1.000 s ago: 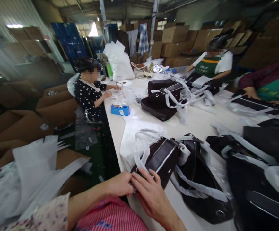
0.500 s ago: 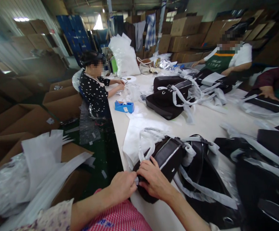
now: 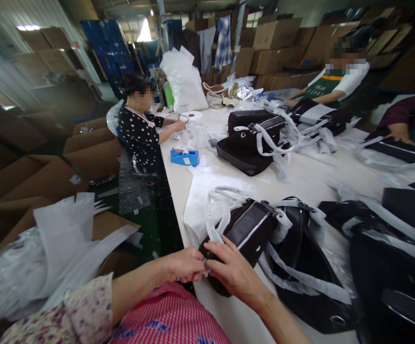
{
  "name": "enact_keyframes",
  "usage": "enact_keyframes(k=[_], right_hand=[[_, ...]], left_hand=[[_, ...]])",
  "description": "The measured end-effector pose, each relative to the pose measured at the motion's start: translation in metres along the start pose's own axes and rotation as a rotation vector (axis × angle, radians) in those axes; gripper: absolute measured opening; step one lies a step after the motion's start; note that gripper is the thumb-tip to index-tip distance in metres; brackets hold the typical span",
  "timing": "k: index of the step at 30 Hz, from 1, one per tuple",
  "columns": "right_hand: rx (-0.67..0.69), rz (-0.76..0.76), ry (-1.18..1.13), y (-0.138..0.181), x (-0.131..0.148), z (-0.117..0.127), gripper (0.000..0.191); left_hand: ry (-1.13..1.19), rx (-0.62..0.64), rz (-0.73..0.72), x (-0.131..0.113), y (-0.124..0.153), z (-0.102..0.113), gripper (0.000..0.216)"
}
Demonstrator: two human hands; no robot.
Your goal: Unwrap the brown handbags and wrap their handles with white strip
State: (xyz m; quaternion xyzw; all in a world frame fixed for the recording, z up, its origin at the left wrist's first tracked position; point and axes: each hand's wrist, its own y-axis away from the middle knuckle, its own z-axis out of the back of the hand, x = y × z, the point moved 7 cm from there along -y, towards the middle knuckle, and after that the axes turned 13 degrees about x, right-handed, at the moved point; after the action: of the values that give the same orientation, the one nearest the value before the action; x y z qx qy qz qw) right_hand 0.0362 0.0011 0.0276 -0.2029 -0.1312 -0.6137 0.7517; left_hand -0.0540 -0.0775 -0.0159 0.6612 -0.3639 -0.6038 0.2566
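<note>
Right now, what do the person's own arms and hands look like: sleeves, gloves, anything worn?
The left hand and right hand are bare, without gloves. The left arm wears a pale floral sleeve ending above the forearm; no sleeve shows on the right forearm.

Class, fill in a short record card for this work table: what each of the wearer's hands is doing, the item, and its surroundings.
Left hand: pinches the near end of the brown bag
Right hand: rests on that same end, fingers spread
Bag handle: wrapped in white strips
Surface: white table
Further back: blue tape dispenser
</note>
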Motion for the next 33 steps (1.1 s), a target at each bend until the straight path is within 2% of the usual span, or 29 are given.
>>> enact_keyframes(k=[2,7,14,19,24,27,31,33], right_hand=[[-0.077,0.029,0.041,0.002,0.003,0.0,0.01],[-0.189,0.116,0.128,0.004,0.011,0.003,0.026],[-0.154,0.128,0.111,0.008,0.01,-0.001,0.031],[-0.224,0.132,0.036,0.01,0.011,0.0,0.029],[-0.23,0.091,-0.085,0.009,0.009,0.001,0.027],[-0.212,0.068,-0.117,0.011,0.007,0.0,0.023],[-0.198,0.055,-0.102,0.012,0.006,-0.005,0.019],[-0.16,0.053,-0.09,0.009,0.005,-0.01,0.018]], left_hand=[[0.003,0.014,-0.023,-0.001,0.0,-0.001,0.012],[0.01,0.058,-0.069,-0.003,0.001,-0.003,0.016],[0.05,0.138,0.0,-0.001,-0.003,-0.006,0.015],[0.077,0.294,-0.018,-0.001,-0.004,-0.01,0.023],[0.147,0.373,-0.058,-0.003,-0.004,-0.01,0.03],[0.168,0.342,-0.04,-0.003,-0.005,-0.01,0.023],[0.115,0.189,-0.083,-0.006,-0.005,-0.007,0.007],[0.038,0.117,-0.09,-0.007,-0.004,-0.006,0.006]])
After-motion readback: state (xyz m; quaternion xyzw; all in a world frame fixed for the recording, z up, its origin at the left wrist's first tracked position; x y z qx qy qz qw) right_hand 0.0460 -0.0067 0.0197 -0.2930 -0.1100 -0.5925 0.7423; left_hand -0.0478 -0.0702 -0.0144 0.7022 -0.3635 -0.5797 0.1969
